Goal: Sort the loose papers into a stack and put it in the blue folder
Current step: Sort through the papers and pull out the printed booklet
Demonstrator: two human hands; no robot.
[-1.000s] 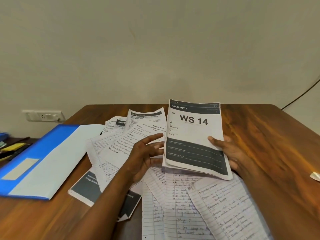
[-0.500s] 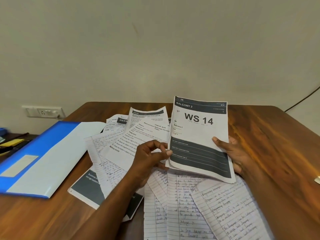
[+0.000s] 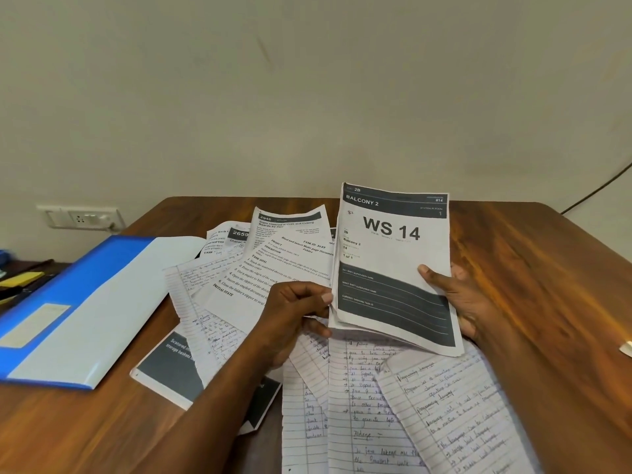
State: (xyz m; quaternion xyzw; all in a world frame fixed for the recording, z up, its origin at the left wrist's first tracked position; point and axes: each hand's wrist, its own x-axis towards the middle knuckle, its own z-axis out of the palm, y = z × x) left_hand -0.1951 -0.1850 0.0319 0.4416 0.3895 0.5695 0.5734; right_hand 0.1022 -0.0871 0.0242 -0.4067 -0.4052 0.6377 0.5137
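Note:
A thin stack of printed sheets (image 3: 393,265), topped by a page reading "WS 14", is held tilted up above the table. My right hand (image 3: 455,295) grips its right edge with the thumb on the front. My left hand (image 3: 294,309) pinches the stack's left edge with curled fingers. Loose papers (image 3: 270,268), printed and handwritten, lie scattered under and around both hands. The blue folder (image 3: 78,302) lies shut on the table's left side, apart from both hands.
The wooden table (image 3: 533,268) shows bare wood at the right and front left. More handwritten lined sheets (image 3: 451,412) overhang the near edge. A wall socket (image 3: 82,218) sits at left, yellow and dark items (image 3: 20,280) beside the folder, a cable (image 3: 598,189) at right.
My left hand moved from open over the loose papers to pinching the stack's left edge. The stack was raised a little and tilted more upright.

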